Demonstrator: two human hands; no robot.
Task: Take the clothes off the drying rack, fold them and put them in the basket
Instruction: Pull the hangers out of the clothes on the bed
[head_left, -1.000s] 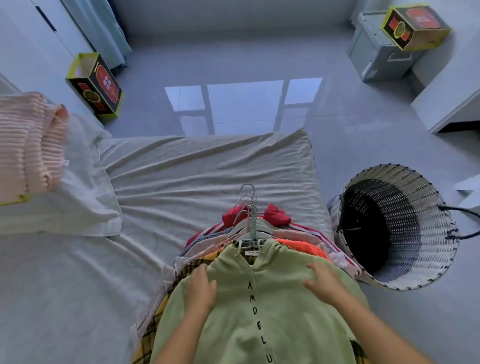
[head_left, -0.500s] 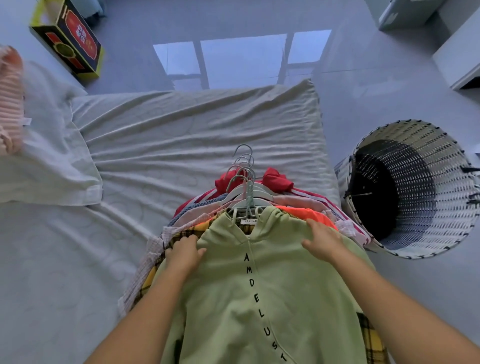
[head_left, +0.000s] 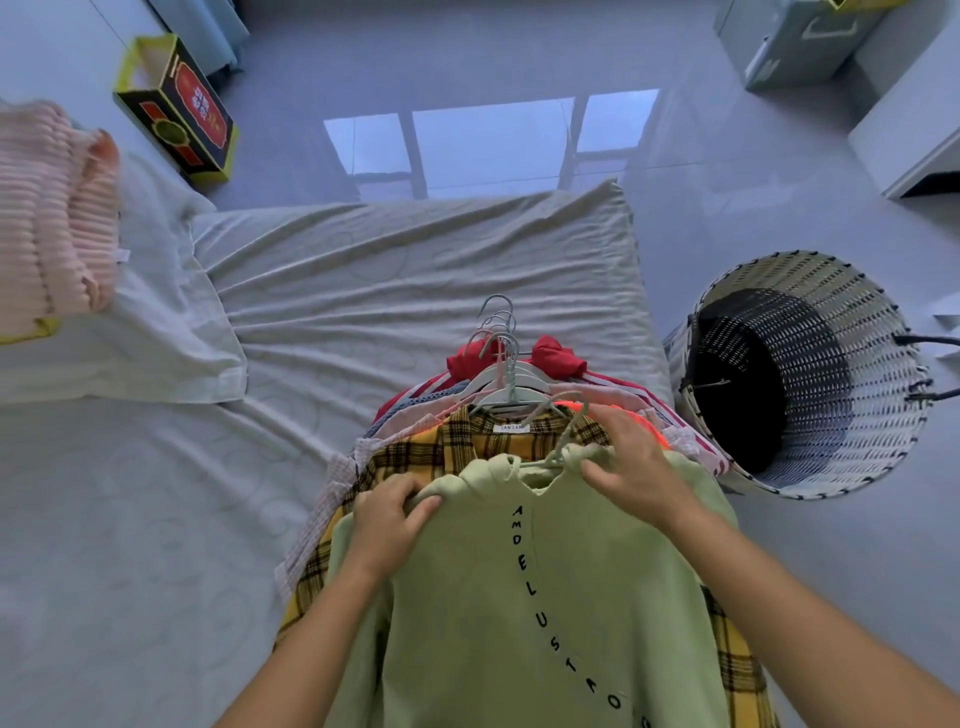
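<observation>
**Freeing the green hoodie from its hanger, near the right edge of the bed**

The green hoodie (head_left: 519, 597) lies on top of a heap of hung clothes on the bed (head_left: 389, 270), over a yellow checked shirt (head_left: 415, 452). The left hand (head_left: 387, 525) has a closed grip on the hoodie's left shoulder. The right hand (head_left: 631, 467) grips the hood edge, just beside the hanger (head_left: 566, 441) that pokes out of the neck. This looks like the first step for this garment: it is off the rack but neither unhung nor folded. Next, the hanger needs to slide out through the neck while one hand holds the cloth. Then the hoodie can be spread on the bare sheet, folded and put in the basket (head_left: 831, 374) on the floor to the right.
</observation>
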